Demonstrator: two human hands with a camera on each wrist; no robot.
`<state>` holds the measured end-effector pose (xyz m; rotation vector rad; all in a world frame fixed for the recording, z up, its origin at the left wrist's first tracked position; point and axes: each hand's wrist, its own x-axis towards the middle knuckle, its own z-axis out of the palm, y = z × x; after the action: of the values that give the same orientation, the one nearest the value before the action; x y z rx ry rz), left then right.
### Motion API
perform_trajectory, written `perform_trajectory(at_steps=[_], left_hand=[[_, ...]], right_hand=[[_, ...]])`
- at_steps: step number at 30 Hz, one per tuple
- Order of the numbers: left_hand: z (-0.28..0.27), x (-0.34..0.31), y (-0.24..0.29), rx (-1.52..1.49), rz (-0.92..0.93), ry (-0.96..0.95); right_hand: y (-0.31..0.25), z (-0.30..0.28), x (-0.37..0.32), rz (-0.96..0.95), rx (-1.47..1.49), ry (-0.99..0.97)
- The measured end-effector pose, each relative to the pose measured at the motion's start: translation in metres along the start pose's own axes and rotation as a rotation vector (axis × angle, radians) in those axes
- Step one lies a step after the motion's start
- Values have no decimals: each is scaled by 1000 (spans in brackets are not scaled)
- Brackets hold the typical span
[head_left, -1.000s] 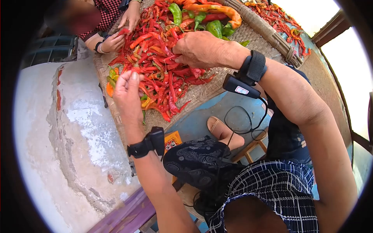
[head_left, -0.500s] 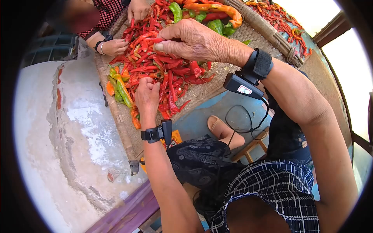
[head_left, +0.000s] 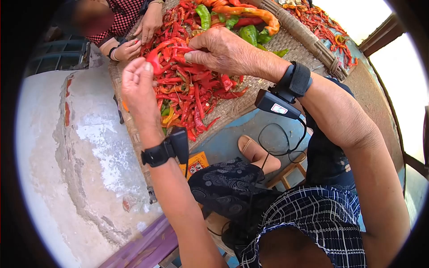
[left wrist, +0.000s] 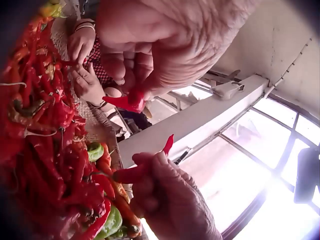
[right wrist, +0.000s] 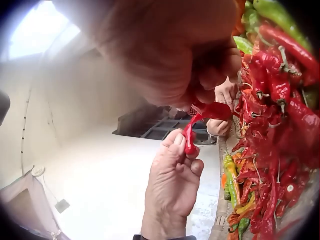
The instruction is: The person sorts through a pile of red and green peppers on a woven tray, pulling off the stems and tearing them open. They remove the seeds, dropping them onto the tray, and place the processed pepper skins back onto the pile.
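Observation:
My left hand (head_left: 142, 96) is raised over the left side of the pile and pinches a red chili pepper (head_left: 154, 60) between thumb and fingers. That chili's shiny, bent body shows in the right wrist view. My right hand (head_left: 228, 51) hangs above the pile's middle, a little to the right of the left hand. Between its thumb and fingertips it grips another red chili pepper (left wrist: 131, 174), whose thin tip sticks out past the thumb. Beneath both hands lies a heap of red chilies (head_left: 196, 89), many wrinkled, some with stems.
The heap lies on a woven mat (head_left: 304, 53) with a thick rolled edge. Larger green peppers (head_left: 248, 33) and an orange pepper (head_left: 263, 18) sit at its far side. Another person's hands (head_left: 149, 24) work at the heap's far left. A pale wall (head_left: 98, 147) stands to the left.
From the heap, my left hand has risen up and left, now with a red chili. Half a second ago my right hand was slightly further left. The other person's hands have shifted.

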<state>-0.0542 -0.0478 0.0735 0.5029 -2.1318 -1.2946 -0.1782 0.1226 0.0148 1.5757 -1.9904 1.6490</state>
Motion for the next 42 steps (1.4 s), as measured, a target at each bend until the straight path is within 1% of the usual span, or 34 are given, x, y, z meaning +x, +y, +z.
perform_trajectory(at_steps=[1, 2, 3, 4, 6, 7, 8, 9, 10, 12, 13, 14, 15, 16, 17, 18, 19, 20, 21, 22, 24, 25, 26, 28, 30, 31, 32, 33, 34, 36, 38, 39, 40, 42], left_hand=[[3, 9, 9, -2, 1, 1], [7, 18, 18, 6, 39, 43], [9, 23, 22, 14, 79, 84], [11, 21, 23, 11, 82, 83], [15, 7, 23, 138, -45, -247], [21, -4, 18, 125, -87, -344], [28, -17, 14, 65, -89, -390], [34, -27, 14, 18, -142, -412], [39, -33, 10, 27, -100, -397], [38, -32, -4, 58, -146, -364], [37, -32, -8, 59, -141, -362], [37, -31, -10, 19, -142, -321], [37, -31, -11, -23, -143, -281], [38, -32, -12, -25, -140, -280], [38, -32, -14, -166, -135, -246], [37, -32, -15, -306, -130, -210], [35, -32, -16, -385, -118, -194], [35, -33, -18, -385, -117, -191], [36, -35, -18, -452, -134, -126], [38, -38, -18, -518, -151, -61], [40, -41, -19, -557, -177, -63], [42, -43, -19, -528, -188, -66], [43, -44, -20, -499, -199, -70], [37, -42, -22, -452, -188, -102], [27, -30, -21, -243, -188, -135], [20, -13, -20, -219, -118, -89], [11, 7, -18, -258, -88, -44], [4, 26, -10, -279, -56, 5], [-5, 46, -7, -231, -60, 47], [-14, 63, -4, 153, -65, 136], [-10, 54, -10, 160, -91, 115], [-4, 45, -14, 165, -119, 94], [4, 34, -22, 103, -129, 79], [13, 12, -38, 113, -119, -47]], right_hand=[[-2, -1, 0, 52, 60, 5], [-4, -3, 0, 103, 120, 11], [-3, -4, 1, 101, 116, 12], [-2, -5, 2, 101, 135, 6], [-1, -7, 3, 99, 154, 4], [1, -6, 4, 77, 146, 17], [2, -6, 6, 55, 137, 28], [2, -5, 7, 32, 138, 55], [2, -7, 6, 32, 134, 55], [0, -9, 4, 69, 166, 3], [3, -3, 4, 29, 205, 47], [4, -3, 4, 24, 202, 49], [2, -4, 4, 79, 220, 53], [0, -4, 4, 135, 239, 57], [-1, -5, 3, 177, 201, 28], [1, -4, 2, 173, 200, 28], [2, -3, 0, 148, 150, -55], [4, -1, -1, 123, 100, -139], [0, -3, 1, 198, 115, -272], [-1, 0, -1, 196, 116, -274], [0, 7, -5, 168, 135, -317], [-1, 11, -5, 192, 198, -302], [1, 11, -5, 193, 196, -302], [1, 7, -3, 208, 85, -321], [0, 1, -1, 216, 26, -320], [1, 0, -1, 222, -33, -316], [3, 2, -1, 225, -32, -322], [5, 4, -1, 226, -31, -278], [6, 6, -1, 228, -30, -233], [2, 8, -2, 259, -58, -270], [0, 15, -7, 99, -449, -365], [-3, 17, -11, 50, -512, -425], [-3, 20, -12, 53, -511, -425], [-3, 26, -13, 8, -626, -482]])
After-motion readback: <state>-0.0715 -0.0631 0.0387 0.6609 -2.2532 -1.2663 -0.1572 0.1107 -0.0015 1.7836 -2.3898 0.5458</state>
